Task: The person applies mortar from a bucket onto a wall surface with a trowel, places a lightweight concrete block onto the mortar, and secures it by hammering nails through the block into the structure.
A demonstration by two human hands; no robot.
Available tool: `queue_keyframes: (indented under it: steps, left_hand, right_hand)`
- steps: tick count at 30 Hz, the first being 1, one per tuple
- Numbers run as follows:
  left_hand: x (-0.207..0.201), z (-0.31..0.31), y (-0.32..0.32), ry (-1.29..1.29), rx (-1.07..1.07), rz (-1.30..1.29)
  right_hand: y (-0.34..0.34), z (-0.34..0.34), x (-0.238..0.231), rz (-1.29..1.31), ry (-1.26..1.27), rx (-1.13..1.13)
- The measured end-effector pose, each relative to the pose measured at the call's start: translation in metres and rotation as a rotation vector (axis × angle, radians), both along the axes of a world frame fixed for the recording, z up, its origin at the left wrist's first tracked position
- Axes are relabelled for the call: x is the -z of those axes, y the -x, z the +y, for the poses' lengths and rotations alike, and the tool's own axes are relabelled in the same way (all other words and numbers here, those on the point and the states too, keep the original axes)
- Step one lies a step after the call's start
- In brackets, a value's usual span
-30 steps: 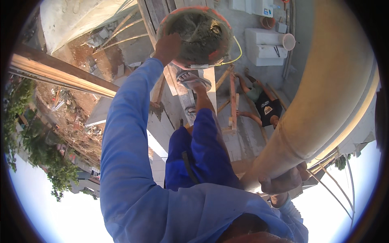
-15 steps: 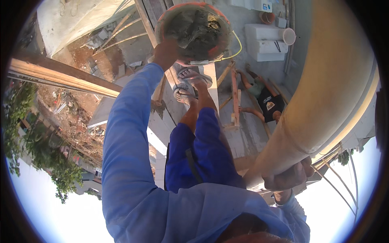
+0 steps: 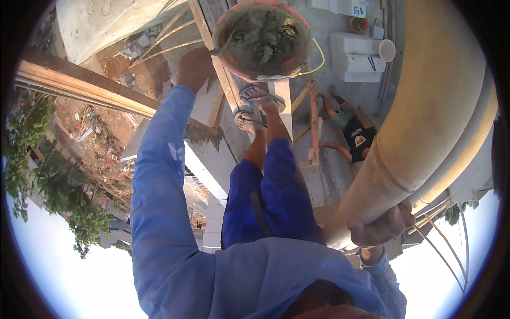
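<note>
Left hand (image 3: 194, 69): one, at the end of a long blue sleeve (image 3: 159, 175); it is closed on the left rim of the bucket, fingers hidden behind the edge.
Bucket (image 3: 263, 40): one round bucket at the top centre of the view, held out past the person's feet. Its rim is orange-red and smeared grey, the wall looks like worn rubber or plastic, and the inside is caked.
Mortar (image 3: 260, 37): a lumpy, wet grey mass fills most of the bucket, rough and uneven on top.
Planks (image 3: 223, 80): several bare wooden boards run under the bucket and the feet, pale, straight-edged and dusty.
Sandals (image 3: 260, 101): two, grey, open-toed, one on each foot, set close together on a plank just below the bucket.
Trousers (image 3: 271, 202): one pair, deep blue cloth, creased.
Person below (image 3: 353, 130): one, far down on the grey concrete floor, in dark clothing, well apart from the bucket.
Column (image 3: 425, 117): one thick, smooth, round pale-yellow column curving down the right side.
Right hand (image 3: 380, 228): one, fingers wrapped tight around the lower part of the column, knuckles showing.
</note>
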State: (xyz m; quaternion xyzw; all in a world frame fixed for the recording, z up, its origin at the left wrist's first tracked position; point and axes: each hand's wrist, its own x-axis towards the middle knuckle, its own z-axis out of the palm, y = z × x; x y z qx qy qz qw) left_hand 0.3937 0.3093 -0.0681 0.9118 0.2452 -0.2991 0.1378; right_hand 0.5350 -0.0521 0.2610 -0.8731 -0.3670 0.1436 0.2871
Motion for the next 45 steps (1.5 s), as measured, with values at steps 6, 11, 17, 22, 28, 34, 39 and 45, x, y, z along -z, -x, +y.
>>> queue_keyframes:
  steps: [6,11,17,22,28,34,39,45]
  left_hand:
    - [0.035,-0.034,0.014,0.084,-0.055,-0.038]
    - [0.035,-0.078,0.005,0.207,0.053,-0.016]
    - [0.044,-0.091,-0.028,0.347,0.049,-0.013]
    - [0.080,-0.099,-0.038,0.461,0.074,0.068]
    - [0.090,-0.101,-0.030,0.662,0.213,0.158]
    - [0.066,-0.095,-0.001,0.878,-0.196,-0.036]
    - [0.016,-0.119,0.070,0.924,-0.487,-0.389]
    - [-0.044,-0.151,0.213,0.606,-0.787,-0.450]
  right_hand:
    - [0.001,-0.005,0.015,0.057,-0.103,0.038]
    - [0.002,-0.011,0.009,0.105,-0.062,0.039]
    - [-0.010,-0.032,-0.007,-0.045,0.154,-0.229]
    - [-0.015,-0.022,-0.007,-0.096,0.160,-0.223]
    - [-0.007,-0.029,-0.019,-0.063,0.315,-0.017]
    - [-0.006,-0.018,-0.018,-0.150,0.392,0.165]
    - [-0.014,-0.017,0.000,-0.099,0.105,0.003]
    - [-0.024,-0.019,0.002,-0.199,0.090,-0.065]
